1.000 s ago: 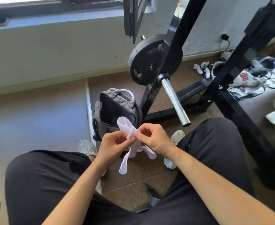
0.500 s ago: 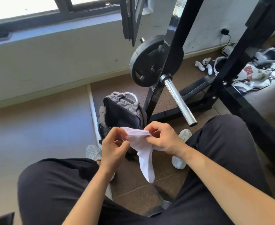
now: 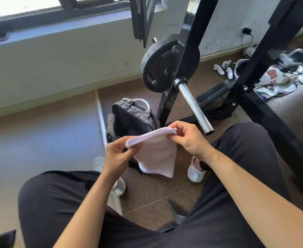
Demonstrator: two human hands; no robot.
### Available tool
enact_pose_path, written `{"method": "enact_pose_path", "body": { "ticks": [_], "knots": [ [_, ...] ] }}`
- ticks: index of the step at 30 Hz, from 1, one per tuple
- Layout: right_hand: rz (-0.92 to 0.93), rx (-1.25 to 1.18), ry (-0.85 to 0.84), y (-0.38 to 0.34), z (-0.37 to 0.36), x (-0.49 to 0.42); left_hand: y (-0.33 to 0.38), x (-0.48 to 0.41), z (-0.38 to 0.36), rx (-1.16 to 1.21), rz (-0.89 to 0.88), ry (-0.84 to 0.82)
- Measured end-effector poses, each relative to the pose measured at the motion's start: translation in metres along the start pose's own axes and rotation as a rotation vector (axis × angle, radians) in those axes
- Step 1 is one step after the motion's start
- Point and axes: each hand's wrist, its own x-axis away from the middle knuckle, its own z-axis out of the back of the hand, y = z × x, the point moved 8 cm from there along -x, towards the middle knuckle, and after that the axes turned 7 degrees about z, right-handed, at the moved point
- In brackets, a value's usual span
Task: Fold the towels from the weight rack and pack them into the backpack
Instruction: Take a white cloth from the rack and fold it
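Observation:
A small white towel (image 3: 156, 154) hangs doubled over between my hands, its folded edge on top and its loose ends pointing down. My left hand (image 3: 119, 154) pinches the left end of the fold. My right hand (image 3: 188, 138) pinches the right end. Just behind the towel, a grey backpack (image 3: 129, 116) stands open on the floor, its dark inside facing up. The black weight rack (image 3: 184, 56) rises beyond it, with a black plate (image 3: 157, 68) and a chrome bar (image 3: 193, 106) sticking out toward me.
I sit with my knees apart in dark trousers, white shoes (image 3: 194, 173) on the brown floor. White controllers (image 3: 225, 68), a headset (image 3: 290, 58), cables and a printed bag (image 3: 276, 77) lie at the right behind the rack's legs. A wall and window run along the left.
The towel went from a twisted strip to a flat doubled piece held by its top fold. My hands moved apart and the view tilted up a little.

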Motion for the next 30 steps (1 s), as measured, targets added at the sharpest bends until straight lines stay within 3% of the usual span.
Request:
{"method": "enact_pose_path", "body": {
  "ticks": [5, 9, 13, 18, 25, 30],
  "knots": [
    [-0.008, 0.033, -0.017, 0.008, -0.002, -0.001, 0.0, 0.004, -0.006, 0.004, 0.067, -0.022],
    [-0.026, -0.098, -0.006, 0.005, -0.003, -0.002, 0.006, 0.005, -0.01, 0.067, 0.074, -0.071],
    [-0.117, -0.293, -0.172, 0.009, -0.022, -0.001, -0.001, 0.004, -0.008, 0.24, 0.22, -0.068],
    [-0.237, -0.025, -0.402, 0.03, -0.056, 0.007, -0.005, -0.001, 0.002, 0.436, 0.316, 0.014],
    [-0.254, -0.224, -0.425, 0.019, -0.071, 0.009, -0.02, -0.003, 0.024, 0.643, 0.492, 0.092],
    [-0.28, -0.254, -0.407, 0.015, -0.068, 0.015, -0.018, -0.004, 0.027, 0.779, 0.537, 0.044]
  ]
}}
